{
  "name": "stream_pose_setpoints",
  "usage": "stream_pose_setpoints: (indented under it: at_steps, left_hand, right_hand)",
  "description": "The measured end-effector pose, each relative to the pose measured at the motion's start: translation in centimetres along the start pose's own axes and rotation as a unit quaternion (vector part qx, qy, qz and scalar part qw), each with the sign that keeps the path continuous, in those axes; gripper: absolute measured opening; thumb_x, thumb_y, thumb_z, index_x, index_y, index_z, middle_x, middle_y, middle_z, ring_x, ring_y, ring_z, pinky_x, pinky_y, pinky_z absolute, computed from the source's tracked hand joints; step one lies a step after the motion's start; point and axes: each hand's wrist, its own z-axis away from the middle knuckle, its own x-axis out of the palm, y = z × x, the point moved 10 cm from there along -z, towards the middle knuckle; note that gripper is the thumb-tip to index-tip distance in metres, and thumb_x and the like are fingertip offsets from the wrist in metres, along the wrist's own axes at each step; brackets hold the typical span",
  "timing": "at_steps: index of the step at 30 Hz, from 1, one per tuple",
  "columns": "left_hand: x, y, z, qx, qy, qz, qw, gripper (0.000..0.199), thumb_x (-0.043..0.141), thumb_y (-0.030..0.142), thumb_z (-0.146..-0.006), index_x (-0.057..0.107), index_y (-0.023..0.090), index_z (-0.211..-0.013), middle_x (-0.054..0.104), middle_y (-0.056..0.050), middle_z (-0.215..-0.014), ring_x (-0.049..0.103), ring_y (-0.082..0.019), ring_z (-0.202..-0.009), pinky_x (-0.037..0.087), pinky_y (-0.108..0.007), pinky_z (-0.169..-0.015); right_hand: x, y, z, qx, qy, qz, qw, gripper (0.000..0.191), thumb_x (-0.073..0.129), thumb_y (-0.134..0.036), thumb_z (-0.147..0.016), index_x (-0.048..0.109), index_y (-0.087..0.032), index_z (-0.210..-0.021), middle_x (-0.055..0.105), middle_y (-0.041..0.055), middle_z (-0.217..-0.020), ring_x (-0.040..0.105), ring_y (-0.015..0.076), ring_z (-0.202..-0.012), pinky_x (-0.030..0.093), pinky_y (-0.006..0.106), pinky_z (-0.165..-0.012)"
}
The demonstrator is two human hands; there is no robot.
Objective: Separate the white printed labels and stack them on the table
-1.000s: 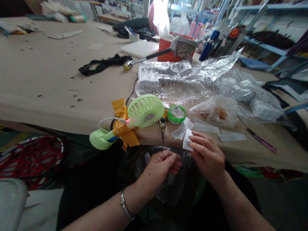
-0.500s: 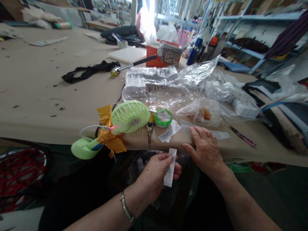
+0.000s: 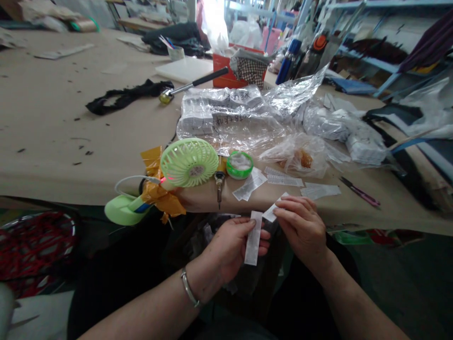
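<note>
My left hand (image 3: 230, 245) pinches a white printed label strip (image 3: 252, 241) between thumb and fingers, just below the table's front edge. To its right, my right hand (image 3: 304, 226) grips the end of a second label strip (image 3: 274, 210), whose free end slants down toward the first one. More printed strips lie on the table edge: a crossed pair (image 3: 249, 184) beside a round green tub (image 3: 239, 165) of white fluff, and others (image 3: 283, 177) above my right hand. A pen-like tool with a metal tip (image 3: 219, 189) points over the edge, left of the tub.
A green fan (image 3: 191, 163) is taped at the table edge. Behind lie plastic-wrapped label stacks (image 3: 226, 115) and a bag with orange bits (image 3: 302, 158). Small scissors (image 3: 360, 192) lie at right. A black-handled metal tool (image 3: 193, 86) and black cloth (image 3: 127, 97) sit farther back.
My right hand has lifted off the table and come back toward my left hand, now with a strip in its fingers. The view has shifted slightly.
</note>
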Motion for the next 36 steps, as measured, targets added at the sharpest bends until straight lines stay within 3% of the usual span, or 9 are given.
stream_pose_setpoints:
  at_steps: [6,13,17,19,22,24,27,30,36]
  left_hand:
    - [1.3,0.8,0.2,0.029,-0.062,0.058,0.996,0.011,0.067,0.016,-0.071,0.07,0.007,-0.078,0.064,-0.004,-0.067,0.056,-0.009,-0.054,0.041,-0.02,-0.05]
    - [1.7,-0.1,0.4,0.001,-0.095,0.046,0.994,0.017,0.074,0.02,-0.067,0.071,0.007,-0.078,0.065,-0.005,-0.069,0.056,-0.008,-0.054,0.039,-0.018,-0.051]
    - [1.2,-0.3,0.2,0.002,-0.06,0.035,0.998,0.014,0.07,0.017,-0.071,0.069,0.007,-0.08,0.065,-0.005,-0.067,0.057,-0.008,-0.052,0.04,-0.017,-0.048]
    - [0.8,-0.4,0.2,-0.008,-0.03,0.019,0.999,0.012,0.063,0.017,-0.079,0.067,0.007,-0.084,0.066,-0.006,-0.068,0.06,-0.01,-0.053,0.045,-0.02,-0.051]
    - [0.1,-0.8,0.3,-0.037,0.009,-0.025,0.999,0.015,0.053,0.018,-0.088,0.064,0.008,-0.088,0.069,-0.009,-0.071,0.063,-0.013,-0.054,0.053,-0.026,-0.057]
    - [-0.3,-1.0,0.3,-0.044,0.024,-0.046,0.998,0.015,0.052,0.018,-0.089,0.062,0.008,-0.088,0.07,-0.011,-0.071,0.064,-0.014,-0.054,0.054,-0.027,-0.057]
    - [-0.4,-1.3,0.1,-0.046,0.027,-0.056,0.997,0.015,0.054,0.02,-0.088,0.062,0.008,-0.091,0.07,-0.011,-0.071,0.065,-0.014,-0.055,0.054,-0.026,-0.057]
    - [-0.5,-1.6,0.0,-0.051,0.03,-0.064,0.996,0.015,0.055,0.021,-0.088,0.062,0.007,-0.091,0.07,-0.011,-0.072,0.065,-0.014,-0.055,0.054,-0.025,-0.056]
    - [-0.3,-1.4,0.1,-0.044,0.036,-0.062,0.996,0.014,0.054,0.02,-0.089,0.062,0.008,-0.088,0.07,-0.01,-0.071,0.064,-0.013,-0.053,0.054,-0.025,-0.055]
  right_hand:
    - [1.4,-4.4,1.5,-0.066,-0.039,-0.116,0.99,0.016,0.06,-0.012,-0.085,0.069,-0.025,-0.085,0.07,0.002,-0.092,0.06,0.0202,-0.104,0.049,0.043,-0.093]
    - [2.1,-4.6,2.0,-0.073,-0.066,-0.131,0.987,0.017,0.059,-0.009,-0.084,0.069,-0.023,-0.082,0.07,0.0025,-0.091,0.058,0.0209,-0.108,0.049,0.043,-0.095]
    - [1.8,-5.0,2.1,-0.076,-0.068,-0.137,0.985,0.017,0.058,-0.011,-0.086,0.069,-0.024,-0.091,0.071,0.0027,-0.092,0.058,0.021,-0.108,0.051,0.042,-0.093]
    - [1.1,-4.0,2.2,-0.062,-0.057,-0.125,0.989,0.022,0.058,-0.012,-0.086,0.066,-0.022,-0.104,0.071,0.005,-0.097,0.057,0.0223,-0.111,0.052,0.042,-0.092]
    - [-1.1,0.4,2.5,0.015,-0.014,-0.013,1.0,0.036,0.057,-0.015,-0.087,0.056,-0.019,-0.123,0.066,0.0113,-0.11,0.052,0.0266,-0.117,0.049,0.048,-0.095]
    - [-2.5,4.0,3.1,0.081,-0.003,0.113,0.99,0.042,0.058,-0.025,-0.088,0.052,-0.013,-0.129,0.061,0.0171,-0.118,0.049,0.0315,-0.12,0.044,0.054,-0.099]
    - [-2.9,7.4,4.2,0.111,-0.039,0.217,0.969,0.046,0.056,-0.031,-0.089,0.051,-0.009,-0.129,0.057,0.0203,-0.125,0.047,0.0352,-0.122,0.042,0.057,-0.1]
    - [-3.1,8.0,4.9,0.094,-0.038,0.224,0.969,0.033,0.053,-0.023,-0.091,0.058,-0.012,-0.122,0.062,0.0164,-0.12,0.053,0.0308,-0.117,0.045,0.051,-0.1]
    - [-5.2,7.8,5.1,0.092,0.04,0.142,0.985,0.021,0.056,-0.013,-0.087,0.067,-0.019,-0.105,0.069,0.0098,-0.106,0.063,0.0237,-0.104,0.051,0.043,-0.094]
